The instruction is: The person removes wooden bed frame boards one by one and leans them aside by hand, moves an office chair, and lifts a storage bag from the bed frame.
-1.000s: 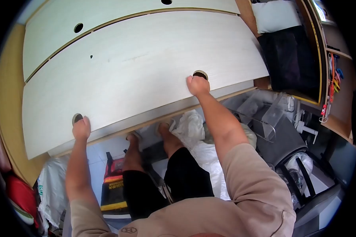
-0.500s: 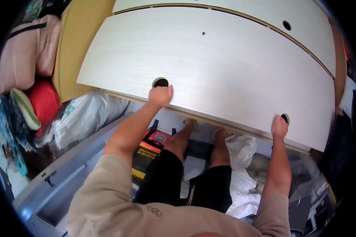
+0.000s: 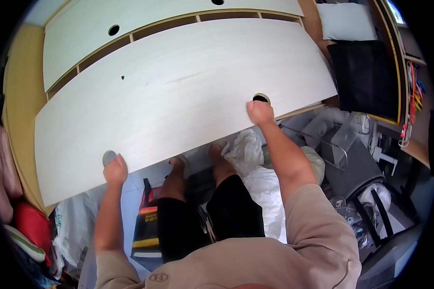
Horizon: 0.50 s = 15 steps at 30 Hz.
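A long white wooden panel (image 3: 178, 91) spans the view in front of me, its near edge tilted. My left hand (image 3: 115, 170) is closed on it, fingers hooked into a round hole (image 3: 109, 156) near the lower left edge. Through a second round hole (image 3: 261, 98) at the right, my right hand (image 3: 261, 113) grips the same panel. My fingertips are hidden inside and under the holes. Behind it lies another white panel (image 3: 169, 18) with similar holes, and dark gaps between wooden dividers show along the panel's far edge.
White plastic bags (image 3: 79, 224) and a red cushion (image 3: 32, 226) lie at the left. Near my legs are a black and yellow box (image 3: 144, 231) and white crumpled sheeting (image 3: 267, 192). A clear plastic rack (image 3: 318, 144), dark grey case (image 3: 354, 166) and white pillow (image 3: 346, 21) are at right.
The view has turned to the right. The panel has shifted nearer on its left side, and the gap with dividers behind it has widened. Both hands keep their grip in the holes.
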Available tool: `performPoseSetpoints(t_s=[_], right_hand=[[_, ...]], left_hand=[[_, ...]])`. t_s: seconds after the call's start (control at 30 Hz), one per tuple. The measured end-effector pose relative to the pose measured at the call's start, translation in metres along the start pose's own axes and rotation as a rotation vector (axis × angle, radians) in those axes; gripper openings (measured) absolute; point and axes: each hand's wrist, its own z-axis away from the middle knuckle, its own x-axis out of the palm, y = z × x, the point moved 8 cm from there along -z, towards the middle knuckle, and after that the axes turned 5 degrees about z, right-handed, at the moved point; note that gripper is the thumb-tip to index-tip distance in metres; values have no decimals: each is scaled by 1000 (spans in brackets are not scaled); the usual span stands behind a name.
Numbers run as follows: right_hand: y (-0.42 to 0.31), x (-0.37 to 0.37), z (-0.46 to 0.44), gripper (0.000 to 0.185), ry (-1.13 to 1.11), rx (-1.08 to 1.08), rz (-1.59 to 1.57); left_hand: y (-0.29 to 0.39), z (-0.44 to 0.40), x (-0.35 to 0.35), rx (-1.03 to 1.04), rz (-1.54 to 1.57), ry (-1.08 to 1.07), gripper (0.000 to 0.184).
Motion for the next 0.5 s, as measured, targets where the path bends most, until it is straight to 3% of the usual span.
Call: performPoseSetpoints(t_s=[0.4,0.5], right_hand=[[-1,-21,23,45,-103,-91,39],[12,-5,21,46,-7,-184,46]], left_hand=[[9,38,-50,-1,-55,-62,61],[10,64,-69,-2,-81,-97,61]])
